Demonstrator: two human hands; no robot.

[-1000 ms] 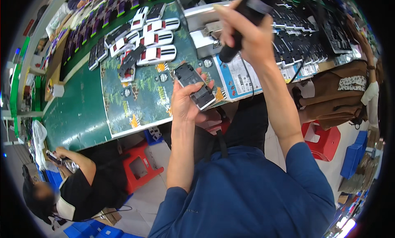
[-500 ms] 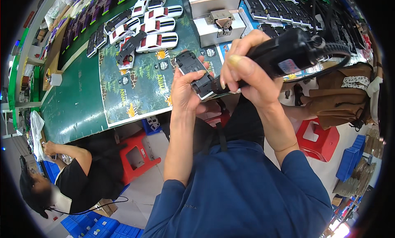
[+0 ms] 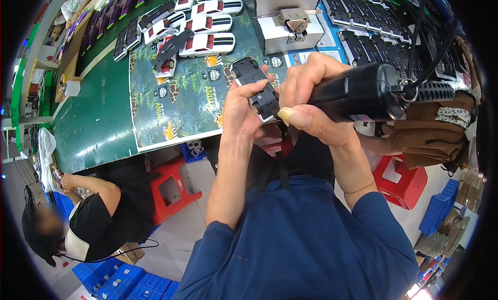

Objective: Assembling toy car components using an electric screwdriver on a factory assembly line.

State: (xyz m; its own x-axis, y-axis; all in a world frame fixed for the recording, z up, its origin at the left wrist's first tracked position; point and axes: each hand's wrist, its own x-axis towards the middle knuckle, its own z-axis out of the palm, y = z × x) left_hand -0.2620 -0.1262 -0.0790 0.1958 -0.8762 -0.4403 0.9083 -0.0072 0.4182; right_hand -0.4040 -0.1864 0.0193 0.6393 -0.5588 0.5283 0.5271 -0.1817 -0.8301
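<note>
A toy car (image 3: 265, 99) lies underside up in the left hand (image 3: 241, 105), whose thumb presses across its black chassis while fingers support it from beneath. The right hand (image 3: 317, 105) wraps round a black electric screwdriver (image 3: 355, 92) just right of that grip; its fingers hide the tip, so contact with the chassis cannot be told. Beyond the grip stands a metal dispenser (image 3: 290, 30). White striped toy cars (image 3: 208, 44) sit beyond and left of it, on a printed mat (image 3: 181, 105); upturned toy cars (image 3: 360, 48) line up far right.
</note>
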